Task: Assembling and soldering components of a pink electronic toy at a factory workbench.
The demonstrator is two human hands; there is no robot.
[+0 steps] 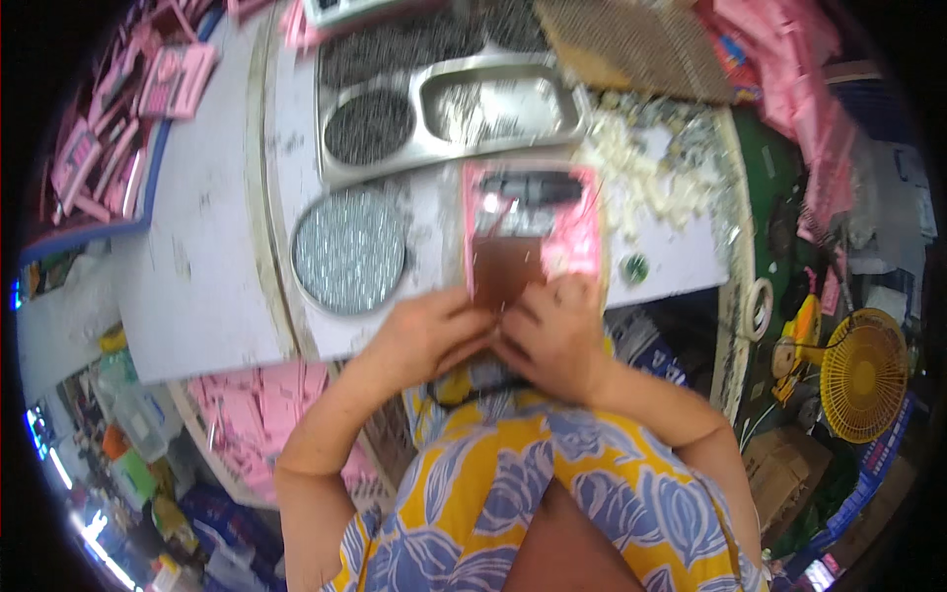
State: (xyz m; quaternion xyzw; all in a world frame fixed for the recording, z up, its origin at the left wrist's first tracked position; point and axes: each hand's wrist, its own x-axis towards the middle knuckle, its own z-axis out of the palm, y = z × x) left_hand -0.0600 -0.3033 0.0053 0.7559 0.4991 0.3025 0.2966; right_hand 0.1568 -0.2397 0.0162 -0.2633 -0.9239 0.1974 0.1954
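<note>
A flat brown circuit board (506,264) with small pale spots lies tilted over the near part of a pink plastic casing (582,237). My left hand (431,331) and my right hand (557,333) meet at the board's near edge, fingers pinched close together on it. Motion blur hides the fingertips. Inside the casing's far end sits a black part (533,187), with thin wires beside it. To the left of the casing stands a round tin (350,252) full of small silvery metal pieces.
Behind the casing is a steel tray (498,104) with compartments of dark and silvery small parts. White connectors (641,183) are heaped at the right, near a green roll (634,267). A crate of pink parts (104,148) stands far left; a yellow fan (864,375) is at the right.
</note>
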